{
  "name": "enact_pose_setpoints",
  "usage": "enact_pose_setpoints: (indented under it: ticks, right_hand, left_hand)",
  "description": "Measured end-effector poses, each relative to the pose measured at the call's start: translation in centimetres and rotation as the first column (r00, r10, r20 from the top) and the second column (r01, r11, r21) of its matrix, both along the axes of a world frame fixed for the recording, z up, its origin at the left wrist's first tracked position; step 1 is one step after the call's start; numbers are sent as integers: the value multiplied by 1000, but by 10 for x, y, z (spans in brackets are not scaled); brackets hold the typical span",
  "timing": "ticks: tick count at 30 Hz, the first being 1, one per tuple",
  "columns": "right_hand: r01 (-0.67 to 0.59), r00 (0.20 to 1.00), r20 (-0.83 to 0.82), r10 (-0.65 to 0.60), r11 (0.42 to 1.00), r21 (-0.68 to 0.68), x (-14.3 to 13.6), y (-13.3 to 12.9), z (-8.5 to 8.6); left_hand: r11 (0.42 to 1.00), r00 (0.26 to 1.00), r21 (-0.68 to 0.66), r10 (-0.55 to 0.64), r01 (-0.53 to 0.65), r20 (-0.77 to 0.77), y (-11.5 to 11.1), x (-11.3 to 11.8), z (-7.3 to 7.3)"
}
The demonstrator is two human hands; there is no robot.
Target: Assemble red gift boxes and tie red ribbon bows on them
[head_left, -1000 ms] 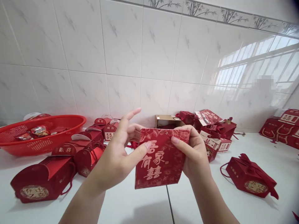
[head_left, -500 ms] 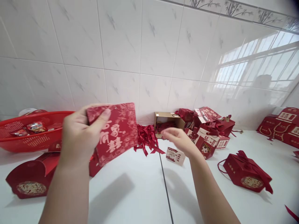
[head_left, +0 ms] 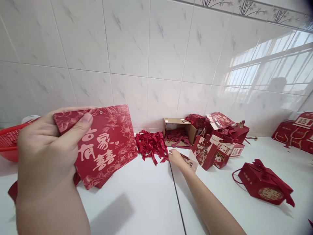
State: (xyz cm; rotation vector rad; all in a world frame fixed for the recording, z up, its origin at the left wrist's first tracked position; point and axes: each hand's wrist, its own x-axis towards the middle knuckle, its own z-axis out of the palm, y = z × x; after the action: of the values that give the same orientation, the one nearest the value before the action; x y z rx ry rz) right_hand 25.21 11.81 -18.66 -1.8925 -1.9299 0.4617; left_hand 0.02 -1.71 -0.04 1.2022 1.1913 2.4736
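A white tiled wall (head_left: 127,49) with grey veining filled the upper half of the frame, and a white table (head_left: 151,215) stretched across the lower half, a dark seam running down it right of centre. At the left of the frame, the left hand (head_left: 49,143) gripped a flat red card (head_left: 107,140), thumb across the front and fingers behind. The card hung tilted above the table at left of centre, its pale characters and flower pattern facing the camera. From the lower right, the other arm reached to the middle of the frame, where the right hand (head_left: 176,158) had its fingers curled together at the right end of a heap of red ribbons (head_left: 150,143) (whether a strand was pinched between them, I could not tell).

At the lower right stood a red box tied with a bow (head_left: 264,186), well apart from both hands. Stacked red bags (head_left: 283,135) sat at the right edge, and part of a red basket (head_left: 8,140) showed at the left edge. Just right of the ribbons, a cardboard carton (head_left: 177,121) faced forward with dark red strips inside. Two printed boxes (head_left: 204,152) stood upright beside it. A small pale card (head_left: 192,160) lay partly hidden behind the right forearm.
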Motion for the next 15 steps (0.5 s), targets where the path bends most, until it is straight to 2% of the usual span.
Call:
enact_pose_setpoints:
  ticks: [3,6,10,15]
  right_hand:
    - [182,982,10,-186,968,174,-1,22,-22]
    - [280,956,15,-294,921,271,3,42,-37]
    - [300,943,43,-329,901,314,13,68,-46]
    - [246,953,87,-289,911,330,11,97,-45]
  left_hand:
    - [1000,1000,-6,-12,12,-3,-6,2,2]
    - [998,998,1,-60,60,-28,-6,-4,0]
    - [994,994,17,-106,106,-3,-1,-16,-4]
    - [995,994,11,-103,103,21,5,-20,-5]
